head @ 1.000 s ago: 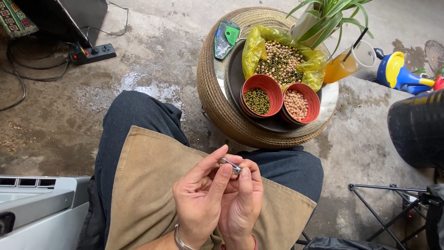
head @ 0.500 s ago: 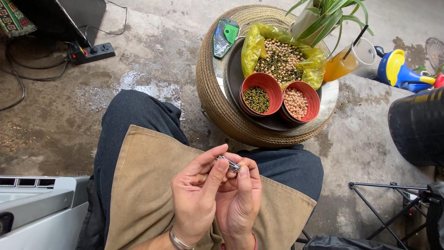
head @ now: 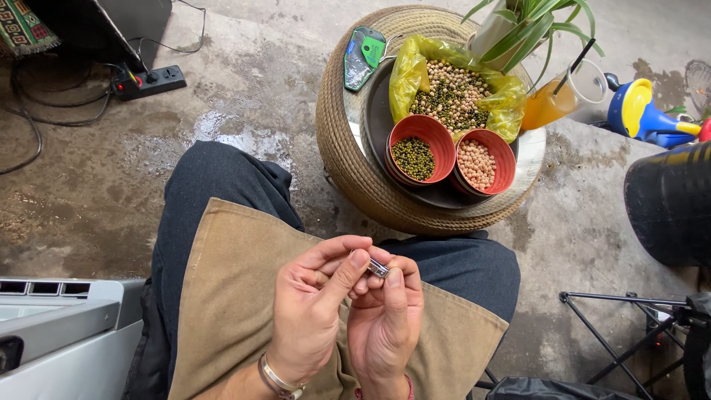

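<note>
The woven round desk (head: 348,159) stands beyond the knees, carrying a yellow bag of beans (head: 453,89) and two red bowls (head: 450,152). Nearer than it, over the tan apron (head: 229,296), left hand (head: 315,315) and right hand (head: 385,322) together pinch a small metal nail clipper (head: 378,267).

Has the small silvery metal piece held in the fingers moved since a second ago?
No. The small silvery metal piece sits at the same spot against the tan cloth on the lap, pinched by both hands.
</note>
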